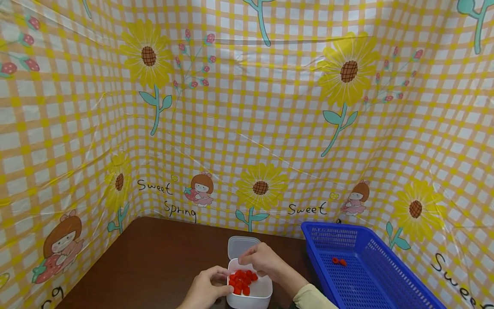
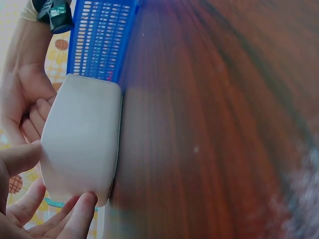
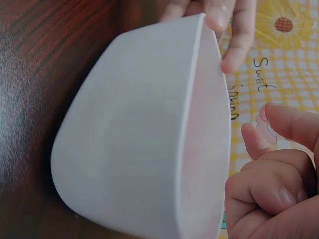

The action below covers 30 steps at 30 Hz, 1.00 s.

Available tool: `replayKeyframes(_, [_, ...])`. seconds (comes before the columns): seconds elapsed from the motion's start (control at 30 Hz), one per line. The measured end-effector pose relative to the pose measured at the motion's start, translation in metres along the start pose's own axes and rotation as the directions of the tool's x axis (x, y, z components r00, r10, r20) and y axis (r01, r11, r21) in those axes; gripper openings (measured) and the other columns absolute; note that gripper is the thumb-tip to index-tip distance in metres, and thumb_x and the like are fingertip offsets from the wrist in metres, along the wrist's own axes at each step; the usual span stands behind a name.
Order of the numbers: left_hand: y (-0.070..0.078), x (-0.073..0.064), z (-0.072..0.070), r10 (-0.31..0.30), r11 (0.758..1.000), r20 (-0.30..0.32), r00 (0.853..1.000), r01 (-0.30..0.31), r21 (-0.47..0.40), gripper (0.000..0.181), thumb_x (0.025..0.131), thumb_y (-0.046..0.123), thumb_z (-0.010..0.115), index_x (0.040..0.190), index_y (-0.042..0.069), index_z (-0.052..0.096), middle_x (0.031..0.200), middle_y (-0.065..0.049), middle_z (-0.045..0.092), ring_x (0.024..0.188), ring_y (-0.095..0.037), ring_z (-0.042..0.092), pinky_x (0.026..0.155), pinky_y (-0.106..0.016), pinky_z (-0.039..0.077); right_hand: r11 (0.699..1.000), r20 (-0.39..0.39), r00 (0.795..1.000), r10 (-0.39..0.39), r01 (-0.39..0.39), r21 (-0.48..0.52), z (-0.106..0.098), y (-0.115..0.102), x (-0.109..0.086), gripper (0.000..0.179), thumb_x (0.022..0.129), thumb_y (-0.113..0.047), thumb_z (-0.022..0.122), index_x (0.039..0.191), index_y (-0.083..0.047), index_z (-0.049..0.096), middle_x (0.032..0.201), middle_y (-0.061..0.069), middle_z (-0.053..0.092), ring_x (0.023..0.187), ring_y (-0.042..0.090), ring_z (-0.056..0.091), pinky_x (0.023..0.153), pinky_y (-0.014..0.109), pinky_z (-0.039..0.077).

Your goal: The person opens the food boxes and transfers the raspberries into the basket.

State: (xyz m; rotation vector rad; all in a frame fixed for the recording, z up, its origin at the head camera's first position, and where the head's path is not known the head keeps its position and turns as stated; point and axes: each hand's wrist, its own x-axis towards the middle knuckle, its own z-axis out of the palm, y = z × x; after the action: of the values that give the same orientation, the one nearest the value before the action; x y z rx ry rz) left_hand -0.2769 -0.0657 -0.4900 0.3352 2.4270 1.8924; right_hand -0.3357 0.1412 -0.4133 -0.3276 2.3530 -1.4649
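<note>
A white container stands on the table with several red raspberries inside. My left hand grips its left side, and in the right wrist view a finger of that hand reaches over the rim. Above the container's right part is my right hand. In the right wrist view, that hand's thumb and index finger are apart with no held object visible between them; the other fingers are curled. The left wrist view shows the container's outer wall, which hides the raspberries.
A translucent lid lies behind the container. On the right stands a blue perforated basket with two raspberries in it. The dark wooden table is enclosed by a checked, flower-printed cloth.
</note>
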Motion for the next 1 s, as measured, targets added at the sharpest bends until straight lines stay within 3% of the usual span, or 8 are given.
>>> replayKeyframes(0.13, [-0.001, -0.001, 0.0, 0.001, 1.0, 0.0, 1.0, -0.001, 0.004, 0.034, 0.083, 0.02, 0.083, 0.113, 0.008, 0.071, 0.102, -0.009, 0.074, 0.089, -0.019, 0.069, 0.081, -0.043, 0.056, 1.0, -0.005, 1.0, 0.014, -0.014, -0.004, 0.009, 0.004, 0.001, 0.019, 0.087, -0.015, 0.073, 0.098, -0.001, 0.078, 0.051, -0.006, 0.033, 0.043, 0.007, 0.024, 0.041, 0.019, 0.025])
replayKeyframes(0.37, [-0.004, -0.001, 0.001, 0.023, 0.999, -0.006, 1.0, -0.023, 0.026, 0.035, 0.082, 0.022, 0.083, 0.113, 0.01, 0.071, 0.103, -0.007, 0.075, 0.091, -0.019, 0.068, 0.081, -0.043, 0.053, 0.999, -0.024, 1.0, 0.015, -0.016, -0.041, 0.022, 0.009, 0.0, 0.016, 0.088, -0.015, 0.073, 0.094, -0.001, 0.078, 0.078, 0.008, 0.071, 0.059, 0.012, 0.056, 0.057, 0.028, 0.056])
replayKeyframes(0.6, [-0.004, -0.001, 0.0, 0.032, 0.999, -0.005, 0.999, -0.032, 0.024, 0.033, 0.082, 0.021, 0.083, 0.111, 0.012, 0.071, 0.102, -0.007, 0.074, 0.091, -0.019, 0.068, 0.079, -0.04, 0.054, 1.0, -0.017, 1.0, -0.013, 0.013, -0.016, 0.031, 0.018, 0.001, 0.015, 0.088, -0.008, 0.071, 0.096, 0.002, 0.077, 0.085, 0.013, 0.074, 0.068, 0.016, 0.065, 0.064, 0.037, 0.06])
replayKeyframes(0.83, [-0.004, 0.0, 0.0, 0.012, 1.0, -0.006, 1.0, -0.012, 0.015, 0.029, 0.083, 0.02, 0.083, 0.108, 0.014, 0.072, 0.102, -0.007, 0.074, 0.09, -0.019, 0.067, 0.079, -0.04, 0.055, 0.994, -0.038, 0.997, -0.07, 0.066, -0.088, 0.036, 0.027, 0.006, 0.015, 0.085, -0.009, 0.073, 0.096, 0.001, 0.078, 0.086, 0.01, 0.076, 0.07, 0.014, 0.065, 0.063, 0.032, 0.058])
replayKeyframes(1.0, [-0.002, 0.0, 0.0, 0.007, 1.0, -0.001, 1.0, -0.007, -0.001, 0.031, 0.083, 0.02, 0.083, 0.11, 0.012, 0.071, 0.103, -0.008, 0.073, 0.09, -0.02, 0.067, 0.078, -0.041, 0.057, 0.997, -0.04, 0.998, -0.039, 0.036, -0.071, 0.04, 0.031, 0.008, 0.014, 0.085, -0.008, 0.074, 0.096, -0.001, 0.078, 0.087, 0.007, 0.075, 0.074, 0.016, 0.067, 0.066, 0.036, 0.059])
